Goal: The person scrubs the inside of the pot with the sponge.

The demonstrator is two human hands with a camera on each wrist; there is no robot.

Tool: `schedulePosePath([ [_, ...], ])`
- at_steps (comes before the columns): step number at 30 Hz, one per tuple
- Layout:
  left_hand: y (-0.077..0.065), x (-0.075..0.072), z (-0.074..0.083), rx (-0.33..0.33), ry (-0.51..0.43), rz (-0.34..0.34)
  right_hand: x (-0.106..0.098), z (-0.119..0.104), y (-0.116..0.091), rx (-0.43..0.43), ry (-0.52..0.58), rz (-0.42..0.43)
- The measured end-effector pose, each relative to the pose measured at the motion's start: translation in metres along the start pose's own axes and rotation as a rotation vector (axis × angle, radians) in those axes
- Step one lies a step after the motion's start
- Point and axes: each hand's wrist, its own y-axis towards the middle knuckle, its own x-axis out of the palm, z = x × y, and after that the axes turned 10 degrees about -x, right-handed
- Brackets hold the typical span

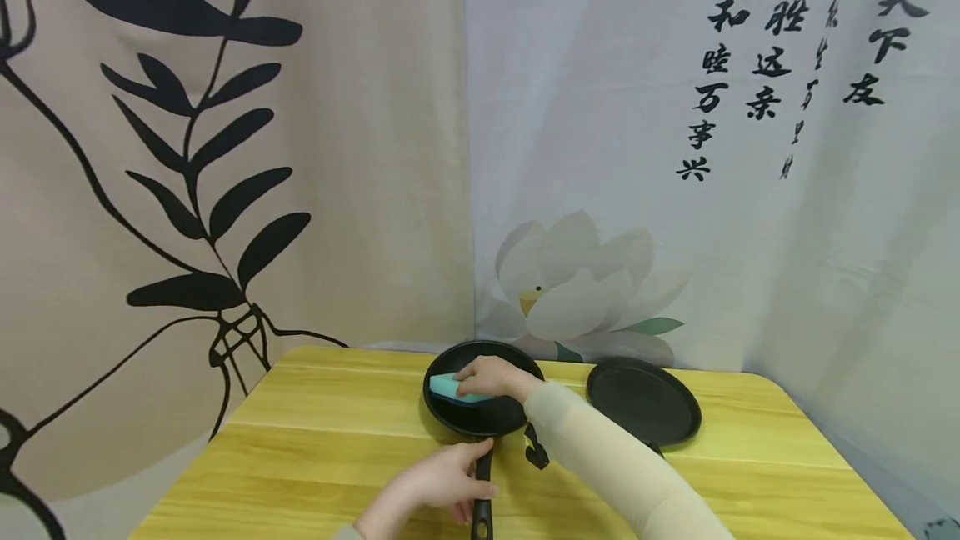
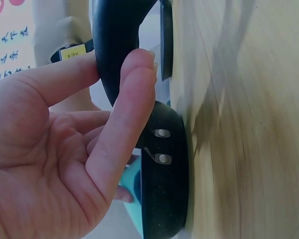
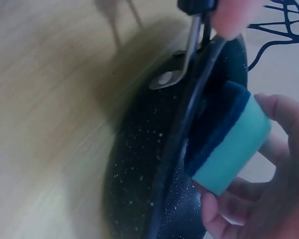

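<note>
A black frying pan sits on the wooden table, its black handle pointing toward me. My left hand holds that handle between thumb and fingers; the left wrist view shows the handle curving past the fingers above two rivets on the pan's side. Inside the pan, my right hand grips a turquoise scrubbing sponge. The right wrist view shows the sponge's dark scouring side facing the speckled pan, with thumb and fingers around its turquoise part. Whether it touches the pan's bottom is hard to tell.
A flat black pan lies to the right, its handle mostly hidden behind my right forearm. Under both pans is a yellow wood-grain table. Behind it hangs a printed curtain with plants, a lotus and writing. A black device hangs by my right wrist.
</note>
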Motion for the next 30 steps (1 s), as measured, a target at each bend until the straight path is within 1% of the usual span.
schedulePosePath([
  [7,0.0,0.002,0.001,0.011,0.011,0.013,0.005,0.001,0.006,0.032,-0.169,0.031],
  [11,0.001,0.001,0.001,0.01,0.016,0.019,0.005,0.0,0.008,0.063,-0.239,0.036],
  [16,0.0,0.002,0.001,0.008,0.009,0.018,0.005,0.001,0.009,0.114,-0.259,0.033],
  [20,0.0,0.003,0.0,0.005,0.0,0.027,0.008,0.006,0.009,0.146,-0.267,0.044],
  [24,0.001,0.003,0.0,0.008,-0.005,0.036,0.008,0.01,0.007,0.15,-0.285,0.057],
  [30,0.001,0.003,0.001,0.015,-0.01,0.031,0.008,0.019,0.005,0.175,-0.323,0.041],
])
